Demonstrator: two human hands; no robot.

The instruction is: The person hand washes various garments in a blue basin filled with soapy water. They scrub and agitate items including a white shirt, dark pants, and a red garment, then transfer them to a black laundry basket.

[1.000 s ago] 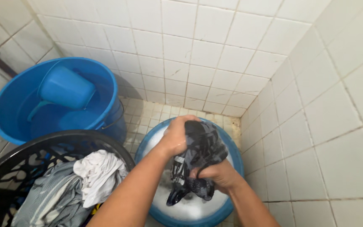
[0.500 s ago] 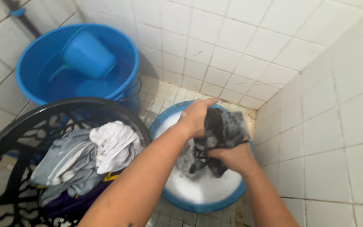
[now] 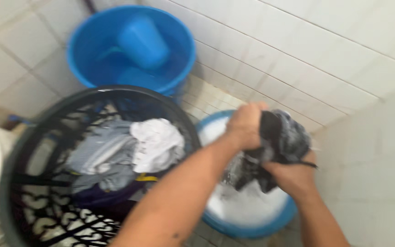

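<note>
Both of my hands grip a wet dark garment (image 3: 283, 137) above a small blue basin (image 3: 248, 228) filled with white suds. My left hand (image 3: 245, 123) clutches the garment's upper left part. My right hand (image 3: 291, 178) holds its lower part, just below and to the right. The cloth is bunched between the two hands, with a dark end hanging toward the foam. The picture is blurred by motion.
A black openwork laundry basket (image 3: 37, 137) at left holds a white cloth (image 3: 158, 144) and grey clothes (image 3: 99, 151). Behind it stands a big blue bucket (image 3: 81, 50) with water and a blue dipper (image 3: 143, 41). White tiled walls close in at back and right.
The view has swung to the left and tilted, so the basket fills more of the picture. My hands have kept hold of the garment, bunching it tighter over the suds.
</note>
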